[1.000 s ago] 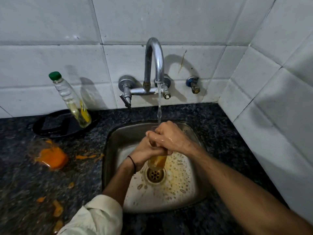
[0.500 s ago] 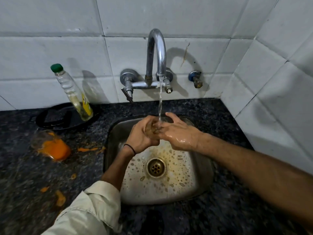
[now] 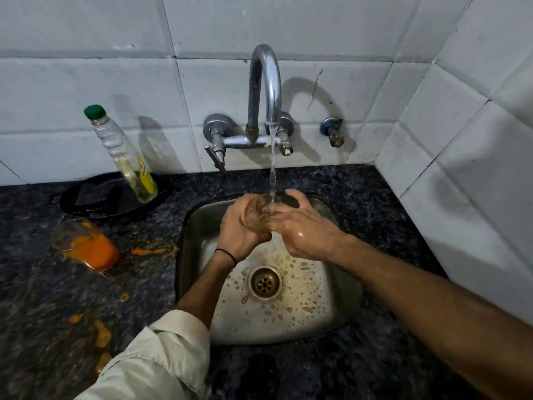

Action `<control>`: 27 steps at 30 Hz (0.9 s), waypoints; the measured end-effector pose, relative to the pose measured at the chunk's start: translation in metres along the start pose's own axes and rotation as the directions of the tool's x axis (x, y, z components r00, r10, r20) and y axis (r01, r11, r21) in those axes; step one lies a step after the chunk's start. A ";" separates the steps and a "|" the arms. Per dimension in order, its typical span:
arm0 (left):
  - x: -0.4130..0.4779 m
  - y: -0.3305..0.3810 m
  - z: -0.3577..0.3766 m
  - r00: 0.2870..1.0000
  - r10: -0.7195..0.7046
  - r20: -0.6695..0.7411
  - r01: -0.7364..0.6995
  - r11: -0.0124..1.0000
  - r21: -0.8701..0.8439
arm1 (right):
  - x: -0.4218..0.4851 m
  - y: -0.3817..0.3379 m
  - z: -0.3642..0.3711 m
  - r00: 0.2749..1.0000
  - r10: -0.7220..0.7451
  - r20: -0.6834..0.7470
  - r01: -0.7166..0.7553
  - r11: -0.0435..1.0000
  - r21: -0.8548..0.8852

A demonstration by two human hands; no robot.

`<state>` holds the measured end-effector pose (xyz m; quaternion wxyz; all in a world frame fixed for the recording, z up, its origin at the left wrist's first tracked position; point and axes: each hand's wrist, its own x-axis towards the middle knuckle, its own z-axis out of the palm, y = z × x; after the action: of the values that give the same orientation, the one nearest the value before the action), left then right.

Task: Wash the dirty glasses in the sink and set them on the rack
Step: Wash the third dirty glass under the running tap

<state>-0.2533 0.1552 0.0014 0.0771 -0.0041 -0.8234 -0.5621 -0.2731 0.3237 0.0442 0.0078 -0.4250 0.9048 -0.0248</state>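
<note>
A clear drinking glass (image 3: 257,219) is held over the steel sink (image 3: 196,226), tilted with its mouth toward the running water. My left hand (image 3: 240,229) grips it round the body. My right hand (image 3: 302,226) is wet and its fingers reach into or over the glass's mouth, thumb raised. Water streams from the chrome tap (image 3: 265,90) onto the glass. A second glass (image 3: 83,243) lies on its side on the dark counter at left, with orange liquid in it. No rack is in view.
Orange spills (image 3: 102,333) dot the granite counter (image 3: 360,192) left of the sink. A dish-soap bottle (image 3: 124,157) with a green cap leans on a black tray (image 3: 95,197) by the tiled wall. The sink floor around the drain (image 3: 265,281) is stained and wet.
The glass, upright and low with orange liquid a second ago, has been emptied and raised under the stream. My right hand has shifted from gripping its top to its mouth.
</note>
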 end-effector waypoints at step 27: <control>-0.021 0.015 0.016 0.962 -0.237 0.135 0.263 0.935 -0.236 | 0.036 -0.032 -0.025 0.897 0.441 0.024 -0.405 0.799 0.445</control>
<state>-0.2333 0.1773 0.0069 -0.0394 0.0616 -0.7421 -0.6663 -0.2727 0.2765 0.0712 0.0723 -0.1979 0.9470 -0.2427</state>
